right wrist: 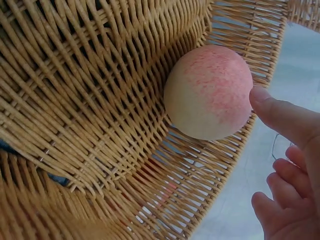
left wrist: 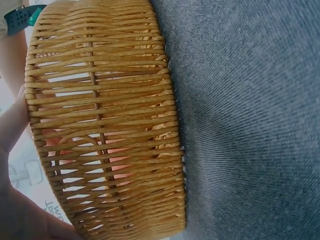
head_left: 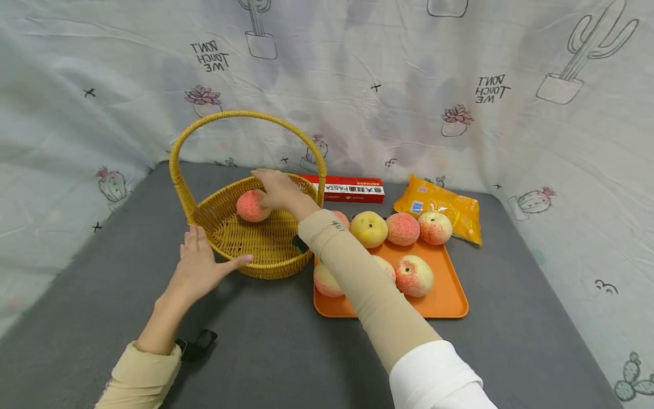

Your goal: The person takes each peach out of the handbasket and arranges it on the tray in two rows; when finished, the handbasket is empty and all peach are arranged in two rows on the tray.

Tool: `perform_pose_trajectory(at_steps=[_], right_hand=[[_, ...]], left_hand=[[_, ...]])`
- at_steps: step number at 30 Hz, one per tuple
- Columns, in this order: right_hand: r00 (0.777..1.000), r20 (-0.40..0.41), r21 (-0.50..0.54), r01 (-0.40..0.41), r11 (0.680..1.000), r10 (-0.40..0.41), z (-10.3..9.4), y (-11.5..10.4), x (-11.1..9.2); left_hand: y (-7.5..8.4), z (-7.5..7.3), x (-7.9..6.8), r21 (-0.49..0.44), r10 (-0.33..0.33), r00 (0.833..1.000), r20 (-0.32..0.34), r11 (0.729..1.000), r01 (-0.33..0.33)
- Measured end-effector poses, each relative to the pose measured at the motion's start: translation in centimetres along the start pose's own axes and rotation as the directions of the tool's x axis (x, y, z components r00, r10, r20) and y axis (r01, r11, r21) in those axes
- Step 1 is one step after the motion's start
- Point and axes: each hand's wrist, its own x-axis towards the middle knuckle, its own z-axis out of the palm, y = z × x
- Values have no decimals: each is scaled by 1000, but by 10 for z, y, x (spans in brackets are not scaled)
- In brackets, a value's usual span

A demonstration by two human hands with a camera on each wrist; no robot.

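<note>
A peach [head_left: 250,205] with a red blush lies inside the yellow wicker basket [head_left: 273,271], against its far wall. My right hand [head_left: 281,193] is over the basket's far side; in the right wrist view its thumb [right wrist: 280,112] is at the edge of the peach [right wrist: 210,95], and its other fingers are apart from the fruit. My left hand [head_left: 196,267] rests spread at the basket's near left rim, thumb along the front edge. Seen from the left wrist, that hand [left wrist: 20,200] touches the rim of the woven wall [left wrist: 120,110].
Right of the basket, an orange tray [head_left: 444,304] carries several peaches [head_left: 414,275], partly covered by my right forearm. Behind stand a red pasta box [head_left: 357,190] and an orange packet [head_left: 455,213]. The basket's tall handle [head_left: 245,113] arches overhead.
</note>
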Motion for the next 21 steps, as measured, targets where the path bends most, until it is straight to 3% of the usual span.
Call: perform_pose_trajectory(at_steps=[6,13,21], right_hand=[[995,95,-117,48,992,-37,3,-1,9],[967,250,-215,100,971,-45,10,-1,17],[983,184,-396,77,915,-3,12,-7,22]], left_hand=[[2,-3,2,2,13,1000,-1,1000,-13],[4,-7,2,-1,0,1000,6,1000,0],[4,-10,4,11,-17,1000,11,1000,17]])
